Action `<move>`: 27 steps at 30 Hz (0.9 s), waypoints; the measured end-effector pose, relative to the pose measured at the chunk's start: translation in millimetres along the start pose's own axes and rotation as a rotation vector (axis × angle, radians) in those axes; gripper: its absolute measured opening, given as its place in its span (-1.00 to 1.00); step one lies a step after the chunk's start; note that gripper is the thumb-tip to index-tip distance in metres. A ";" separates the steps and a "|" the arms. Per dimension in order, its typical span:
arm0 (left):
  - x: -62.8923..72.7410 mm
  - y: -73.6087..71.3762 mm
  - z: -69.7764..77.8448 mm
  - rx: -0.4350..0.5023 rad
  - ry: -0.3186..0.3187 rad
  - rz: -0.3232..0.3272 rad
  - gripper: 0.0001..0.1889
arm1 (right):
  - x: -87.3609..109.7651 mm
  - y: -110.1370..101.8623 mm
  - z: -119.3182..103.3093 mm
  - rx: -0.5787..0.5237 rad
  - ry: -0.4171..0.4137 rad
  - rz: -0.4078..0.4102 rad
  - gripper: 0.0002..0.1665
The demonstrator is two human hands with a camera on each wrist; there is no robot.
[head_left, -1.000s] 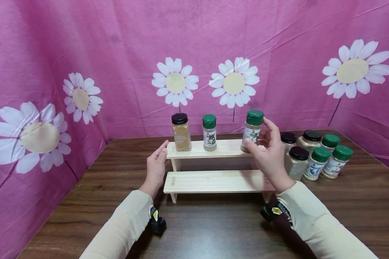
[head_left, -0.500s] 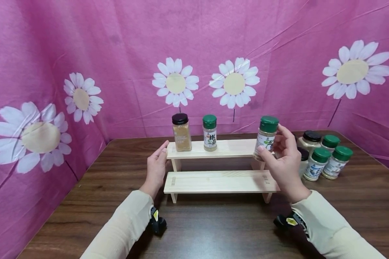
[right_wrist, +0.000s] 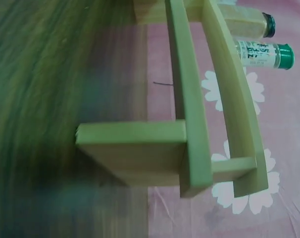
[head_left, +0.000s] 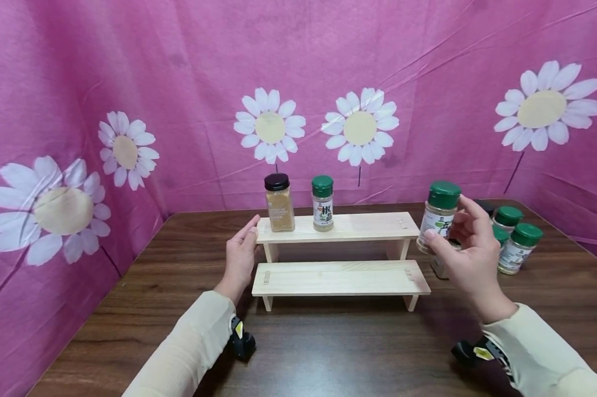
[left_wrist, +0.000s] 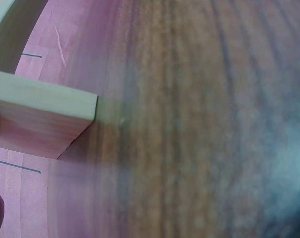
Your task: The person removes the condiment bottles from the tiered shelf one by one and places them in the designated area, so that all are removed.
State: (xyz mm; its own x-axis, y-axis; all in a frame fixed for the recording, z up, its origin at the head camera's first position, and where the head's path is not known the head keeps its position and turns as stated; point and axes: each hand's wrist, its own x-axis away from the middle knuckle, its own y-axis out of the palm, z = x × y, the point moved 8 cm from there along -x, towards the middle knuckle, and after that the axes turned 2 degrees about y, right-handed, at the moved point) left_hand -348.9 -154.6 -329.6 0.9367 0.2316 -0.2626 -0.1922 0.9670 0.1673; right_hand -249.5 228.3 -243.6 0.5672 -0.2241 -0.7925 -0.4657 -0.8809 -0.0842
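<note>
My right hand (head_left: 472, 259) grips a green-capped spice jar (head_left: 440, 215) just beyond the right end of a two-tier wooden rack (head_left: 340, 278). The jar leans slightly, its white label facing me. At the left end of the upper shelf, straight fingers of my left hand (head_left: 238, 259) touch the wood. A black-capped spice jar (head_left: 280, 207) with tan powder and a smaller green-capped one (head_left: 323, 204) stand upright on the left half of that shelf. Both wrist views show the rack from its ends; the held jar is outside the right wrist view.
Several more spice jars (head_left: 516, 251) stand on the brown wooden table (head_left: 318, 353) at the right, some partly hidden by my right hand. A pink cloth (head_left: 199, 82) with white flowers hangs behind and along both sides.
My right hand has carried the green-capped spice jar rightward, from over the upper shelf's right part to beyond its end. My left hand and the two jars on the shelf stay put.
</note>
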 end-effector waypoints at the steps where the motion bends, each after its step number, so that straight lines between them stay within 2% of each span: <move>1: 0.2 -0.1 0.1 0.005 0.000 0.002 -0.61 | 0.7 -2.0 0.8 0.003 0.003 -0.006 -0.19; 12: 0.4 0.3 0.1 0.020 0.001 -0.005 -0.61 | 11.7 -32.0 11.8 0.096 0.097 0.000 -0.11; 20: -0.3 0.5 0.8 0.032 -0.006 0.005 -0.60 | 20.9 -49.9 19.3 0.213 0.226 0.013 -0.07; 24: 0.2 0.5 -0.5 0.037 -0.009 0.002 -0.60 | 27.0 -54.9 24.7 0.262 0.259 -0.018 -0.06; 27: 0.2 0.3 -0.6 0.037 -0.002 0.001 -0.60 | 30.6 -56.0 30.0 0.256 0.270 -0.065 -0.09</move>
State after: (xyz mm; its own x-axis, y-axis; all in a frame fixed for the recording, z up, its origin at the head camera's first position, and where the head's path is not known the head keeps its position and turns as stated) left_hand -348.9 -154.2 -330.1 0.9372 0.2324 -0.2601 -0.1822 0.9620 0.2031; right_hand -226.4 283.3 -281.3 0.7442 -0.3029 -0.5953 -0.5578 -0.7722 -0.3044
